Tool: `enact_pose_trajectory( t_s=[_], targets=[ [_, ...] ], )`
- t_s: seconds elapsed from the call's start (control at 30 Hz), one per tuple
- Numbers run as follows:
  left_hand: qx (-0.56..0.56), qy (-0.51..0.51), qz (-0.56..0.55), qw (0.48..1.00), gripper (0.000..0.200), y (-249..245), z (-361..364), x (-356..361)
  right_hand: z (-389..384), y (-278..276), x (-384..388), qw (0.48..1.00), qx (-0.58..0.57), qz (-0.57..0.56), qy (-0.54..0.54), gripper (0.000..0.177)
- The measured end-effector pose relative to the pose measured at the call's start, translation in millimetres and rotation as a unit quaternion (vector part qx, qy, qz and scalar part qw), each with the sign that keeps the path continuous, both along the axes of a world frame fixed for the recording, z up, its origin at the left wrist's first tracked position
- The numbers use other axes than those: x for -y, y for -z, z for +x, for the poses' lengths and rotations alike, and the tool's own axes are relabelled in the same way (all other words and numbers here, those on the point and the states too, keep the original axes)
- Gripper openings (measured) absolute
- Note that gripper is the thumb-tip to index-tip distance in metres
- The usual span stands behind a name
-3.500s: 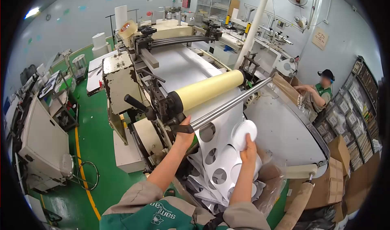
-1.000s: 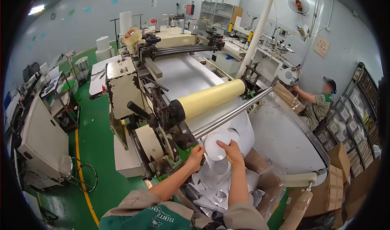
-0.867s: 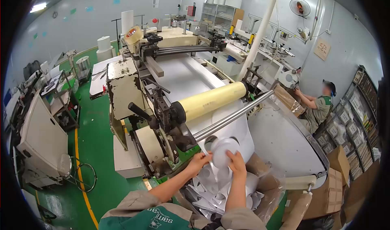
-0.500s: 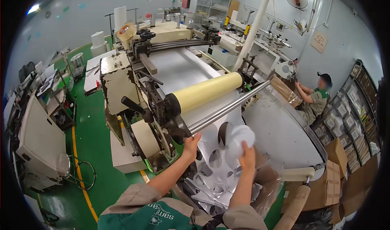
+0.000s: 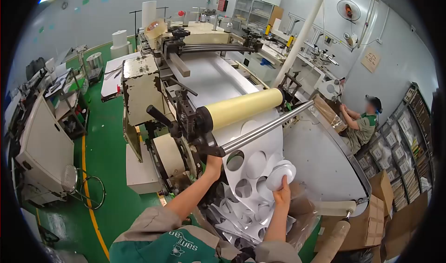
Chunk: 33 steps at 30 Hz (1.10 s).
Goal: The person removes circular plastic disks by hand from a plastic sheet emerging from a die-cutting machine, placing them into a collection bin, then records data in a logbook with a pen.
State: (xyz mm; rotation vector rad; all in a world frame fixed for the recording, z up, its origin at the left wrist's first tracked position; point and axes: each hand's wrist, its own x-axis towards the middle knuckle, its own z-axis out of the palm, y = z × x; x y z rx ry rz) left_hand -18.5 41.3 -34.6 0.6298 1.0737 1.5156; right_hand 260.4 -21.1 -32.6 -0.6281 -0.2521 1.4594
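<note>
Below the yellow roller and the slanting metal bar, we are gripping a small stack of white discs in our right hand, the thumb lying over the lower edge of the stack and the fingers disappearing underneath. We are holding the discs just by the right edge of a white sheet, which is hanging below the bar, some of its round cut-outs standing open and at least one looking filled. Our left hand is reaching up to the black bracket at the bar's near end, beside the sheet's left edge; its fingertips are hiding there, so we are not able to tell whether they are closing on anything. Under both hands, holed scrap is lying in crumpled folds near some clear plastic. To our right, a pale panel is standing, and beyond it a co-worker in a dark cap is sitting near a cardboard box.
</note>
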Motion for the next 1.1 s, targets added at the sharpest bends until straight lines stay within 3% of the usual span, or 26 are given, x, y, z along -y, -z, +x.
enact_pose_trajectory(
  t_s=[0.03, 0.1, 0.17, 0.23, 0.33, 0.43, 0.47, 0.5, 0.57, 0.63, 0.67, 0.73, 0.83, 0.87, 0.97, 1.0, 1.1],
  targets=[
    [-0.034, 0.030, -0.021, 0.999, 0.021, -7.9, -4.0, -2.6, -2.0, -13.4, 3.9, 0.999, 0.043, 0.017, 0.020, 0.036],
    [0.062, -0.083, 0.115, 0.988, 0.020, -35.3, 14.9, 4.4, -8.7, -26.8, -3.5, 0.985, 0.159, 0.072, -0.009, 0.038],
    [0.113, -0.041, 0.061, 0.991, 0.014, -35.6, 22.1, 10.8, -29.6, -39.9, -17.9, 0.942, 0.335, 0.025, -0.018, 0.042],
    [0.103, 0.020, 0.034, 0.994, 0.014, -3.2, 26.4, 16.1, -59.8, -50.6, -34.3, 0.933, 0.333, 0.095, -0.102, 0.040],
    [0.084, 0.090, 0.012, 0.992, 0.020, 0.1, 22.5, 33.0, -83.5, -32.1, -64.8, 0.907, 0.338, 0.045, -0.245, 0.041],
    [0.071, 0.127, 0.000, 0.989, 0.023, -5.1, 16.1, 35.0, -90.0, -24.2, -57.4, 0.932, 0.301, 0.007, -0.202, 0.047],
    [0.067, 0.129, 0.011, 0.989, 0.025, -3.3, 14.5, 32.9, -93.4, -33.1, -41.4, 0.967, 0.194, 0.061, -0.154, 0.039],
    [0.100, 0.141, 0.044, 0.984, 0.029, -34.8, 8.8, 42.8, -77.4, -15.4, -41.2, 0.978, 0.131, 0.066, -0.147, 0.036],
    [0.053, 0.107, 0.020, 0.993, 0.032, -31.7, 0.9, 28.9, -39.9, 17.3, -37.9, 0.996, -0.029, 0.011, -0.083, 0.038],
    [0.120, 0.080, 0.029, 0.989, 0.034, -37.6, -5.8, 20.5, -18.2, 5.5, -22.4, 0.993, -0.108, -0.014, -0.034, 0.039],
    [0.135, 0.040, 0.061, 0.988, 0.016, -34.8, -4.4, 14.6, -12.0, 1.3, -19.2, 0.995, -0.095, -0.002, -0.014, 0.040],
    [0.140, 0.009, 0.061, 0.988, 0.025, -59.4, -3.6, 13.4, -6.9, -8.2, -16.8, 0.998, -0.065, 0.020, 0.002, 0.043],
    [0.128, 0.028, 0.106, 0.986, 0.027, -36.9, -7.7, -7.1, -26.7, -34.5, -21.8, 0.987, 0.131, 0.084, -0.040, 0.045],
    [0.165, 0.028, 0.103, 0.981, 0.021, -30.2, -6.6, -11.0, -42.8, -50.7, -22.7, 0.982, 0.158, 0.087, -0.055, 0.048],
    [0.136, -0.047, 0.074, 0.987, 0.017, -40.7, 5.3, 1.6, -80.1, -80.1, -34.6, 0.940, 0.294, 0.140, -0.106, 0.046],
    [0.157, -0.043, 0.087, 0.983, 0.020, -22.1, 7.9, -3.0, -90.6, -84.1, -40.5, 0.939, 0.289, 0.135, -0.131, 0.046],
    [0.065, -0.012, 0.056, 0.996, 0.023, -20.2, 19.0, 22.0, -106.7, -81.2, -55.2, 0.927, 0.285, 0.115, -0.214, 0.048]
  ],
)
